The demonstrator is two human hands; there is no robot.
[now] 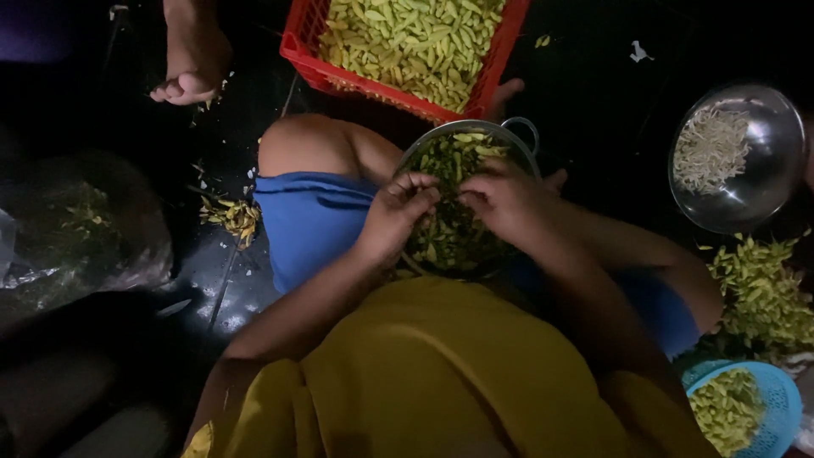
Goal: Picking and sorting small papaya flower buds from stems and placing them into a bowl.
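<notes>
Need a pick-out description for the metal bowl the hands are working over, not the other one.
Start at the red crate of yellow-green buds at top centre. Just below it, in the seated person's lap, sits a metal bowl, with the left hand and right hand meeting over it. It holds dark green trimmings; the other steel bowl, far right, holds pale strands.

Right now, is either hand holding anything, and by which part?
Both hands, left hand and right hand, pinch something small between them over the metal bowl of green pieces; what it is and where it is gripped cannot be told.
</notes>
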